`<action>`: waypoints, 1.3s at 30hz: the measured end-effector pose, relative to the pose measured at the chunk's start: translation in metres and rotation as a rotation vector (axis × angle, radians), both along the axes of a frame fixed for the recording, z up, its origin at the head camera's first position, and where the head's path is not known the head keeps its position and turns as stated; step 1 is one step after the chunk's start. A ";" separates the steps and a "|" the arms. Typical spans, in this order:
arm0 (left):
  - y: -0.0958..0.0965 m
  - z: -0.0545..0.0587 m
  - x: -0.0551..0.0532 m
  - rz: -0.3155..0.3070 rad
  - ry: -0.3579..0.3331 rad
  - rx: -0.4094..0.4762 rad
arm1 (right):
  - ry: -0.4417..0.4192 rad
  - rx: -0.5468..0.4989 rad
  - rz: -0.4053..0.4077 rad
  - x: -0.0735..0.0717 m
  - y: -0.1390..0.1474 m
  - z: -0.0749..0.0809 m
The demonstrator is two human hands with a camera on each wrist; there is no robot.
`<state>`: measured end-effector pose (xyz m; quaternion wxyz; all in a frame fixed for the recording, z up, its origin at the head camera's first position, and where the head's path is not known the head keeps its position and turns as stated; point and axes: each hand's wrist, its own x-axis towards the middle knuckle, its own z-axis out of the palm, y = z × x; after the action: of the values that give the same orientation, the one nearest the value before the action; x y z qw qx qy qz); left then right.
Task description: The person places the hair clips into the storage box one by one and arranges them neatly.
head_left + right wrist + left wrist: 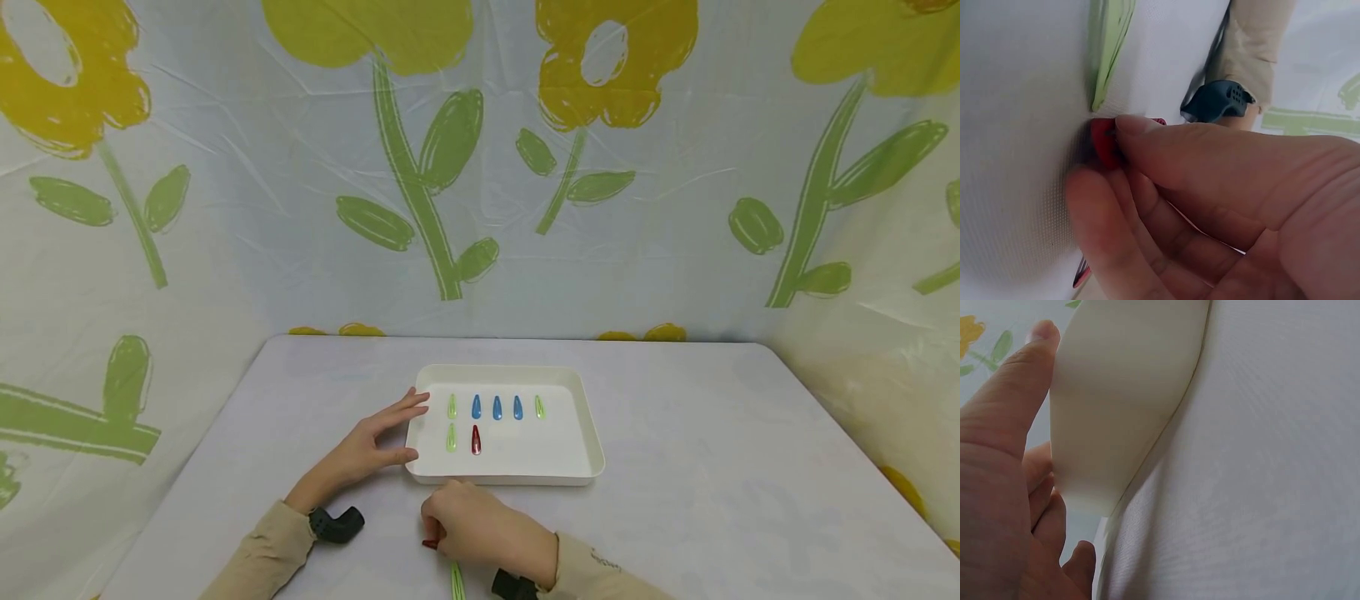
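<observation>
Between the thumb and fingers of my right hand (483,525) a red hair clip (1105,142) is pinched, close to the table in front of the tray; the fingers hide part of it. Beside it lies a green hair clip (457,582). My left hand (363,446) rests against the left side of the white tray (525,480), its fingers extended along the rim. Inside the tray, the far row has a green clip (452,407), three blue clips (497,407) and another green one (539,407). Nearer are a green clip (451,437) and a dark red clip (476,440).
Another red clip (1081,272) shows partly behind the fingers in the right wrist view. Both wrists carry black devices (337,525). A pale cloth covers the table (697,467), and a flower-print curtain (300,267) hangs behind and at the sides.
</observation>
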<state>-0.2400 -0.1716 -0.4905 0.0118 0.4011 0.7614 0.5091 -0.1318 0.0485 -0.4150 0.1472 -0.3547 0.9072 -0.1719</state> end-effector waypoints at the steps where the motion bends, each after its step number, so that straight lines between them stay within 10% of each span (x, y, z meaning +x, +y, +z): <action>1: 0.000 0.000 0.000 -0.001 -0.001 0.001 | 0.001 -0.003 0.007 0.000 0.000 0.000; 39: 0.001 0.004 0.003 0.014 -0.022 -0.010 | -0.139 -0.121 0.033 -0.007 0.008 0.014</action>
<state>-0.2372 -0.1702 -0.4862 0.0184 0.3900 0.7666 0.5097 -0.1392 0.0565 -0.4015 0.1909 -0.3652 0.8767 -0.2481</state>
